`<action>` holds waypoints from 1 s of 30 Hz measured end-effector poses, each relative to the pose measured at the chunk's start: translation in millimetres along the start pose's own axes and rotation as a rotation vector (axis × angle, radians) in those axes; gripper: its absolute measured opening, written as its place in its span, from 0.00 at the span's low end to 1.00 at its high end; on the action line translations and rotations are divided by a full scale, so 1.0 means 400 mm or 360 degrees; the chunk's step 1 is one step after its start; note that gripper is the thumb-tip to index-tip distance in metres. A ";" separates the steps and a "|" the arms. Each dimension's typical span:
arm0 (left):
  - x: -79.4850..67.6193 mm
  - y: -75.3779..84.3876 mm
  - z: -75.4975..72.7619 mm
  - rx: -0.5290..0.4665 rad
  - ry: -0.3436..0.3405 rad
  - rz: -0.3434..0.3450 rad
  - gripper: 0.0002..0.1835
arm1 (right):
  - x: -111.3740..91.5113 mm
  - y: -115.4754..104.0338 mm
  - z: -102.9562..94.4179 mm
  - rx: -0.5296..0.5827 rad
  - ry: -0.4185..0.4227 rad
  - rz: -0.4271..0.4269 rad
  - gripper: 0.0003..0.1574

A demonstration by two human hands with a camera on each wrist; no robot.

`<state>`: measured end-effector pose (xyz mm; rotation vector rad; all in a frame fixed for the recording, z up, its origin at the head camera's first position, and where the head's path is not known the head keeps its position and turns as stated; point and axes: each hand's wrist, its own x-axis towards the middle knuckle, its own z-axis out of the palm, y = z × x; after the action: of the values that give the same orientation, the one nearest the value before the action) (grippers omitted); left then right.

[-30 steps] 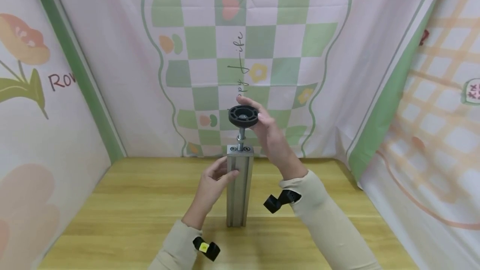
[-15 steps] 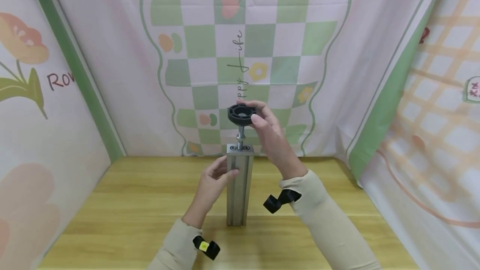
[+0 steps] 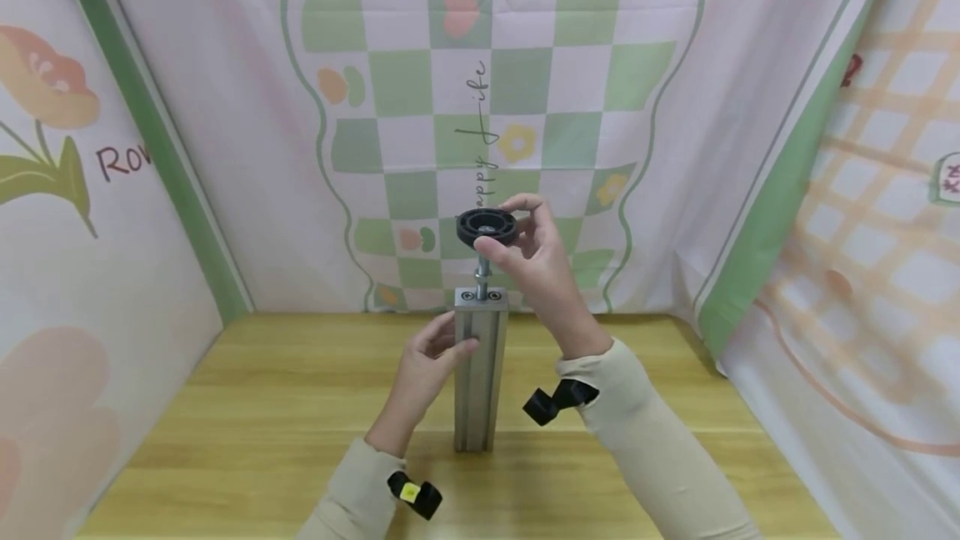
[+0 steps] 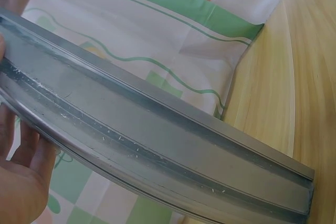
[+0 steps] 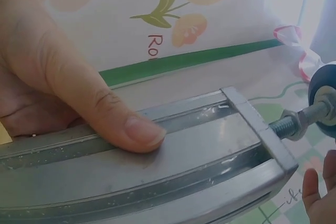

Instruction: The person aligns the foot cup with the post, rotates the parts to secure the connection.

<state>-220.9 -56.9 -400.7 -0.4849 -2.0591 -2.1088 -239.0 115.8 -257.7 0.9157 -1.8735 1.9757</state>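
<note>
An aluminium profile (image 3: 474, 390) stands upright on the wooden table, and a levelling foot (image 3: 468, 232) with a black round pad tops it. Its threaded steel stem (image 3: 482, 280) with a nut goes into the profile's end plate (image 3: 462, 304). My left hand (image 3: 423, 369) grips the profile's upper half from the left, thumb on the near face; the right wrist view shows this thumb (image 5: 139, 132) closely. My right hand (image 3: 543, 269) pinches the pad's rim, thumb at the front and fingers bent at the right rear. In the right wrist view, right fingertips (image 5: 311, 187) appear near the stem.
The light wooden table (image 3: 300, 407) extends around the profile's base. Printed cloth hangs close behind it as a checked backdrop (image 3: 401, 82), with more cloth at the left (image 3: 150, 273) and right (image 3: 862, 315). A black camera mount (image 3: 562, 400) sits on the right wrist.
My right thumb has moved left across the front of the rim while the fingertips have drawn back to the right and bent. My left hand and the profile stay in place.
</note>
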 end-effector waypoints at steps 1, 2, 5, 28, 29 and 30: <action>0.001 0.000 0.000 -0.0002 0.0000 0.0006 0.30 | 0.000 -0.003 0.001 -0.0065 0.0011 -0.0003 0.39; 0.001 0.000 0.001 0.0000 0.0003 0.0008 0.30 | 0.000 -0.006 0.003 -0.0138 0.0023 -0.0016 0.40; 0.001 0.000 0.002 0.0012 0.0012 0.0001 0.29 | 0.002 -0.011 0.006 -0.0343 0.0045 -0.0098 0.45; 0.000 0.000 0.005 0.0012 0.0052 -0.0060 0.31 | 0.015 0.022 -0.013 0.0408 -0.0350 -0.0119 0.31; 0.000 0.001 0.005 0.0015 0.0055 -0.0060 0.32 | 0.015 0.022 -0.013 0.0405 -0.0341 -0.0125 0.31; 0.000 0.001 0.005 0.0016 0.0055 -0.0060 0.32 | 0.015 0.022 -0.013 0.0397 -0.0331 -0.0134 0.32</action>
<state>-220.7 -55.0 -400.4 -0.4088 -2.0745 -2.1116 -250.3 118.3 -261.0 1.2927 -1.6802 2.1678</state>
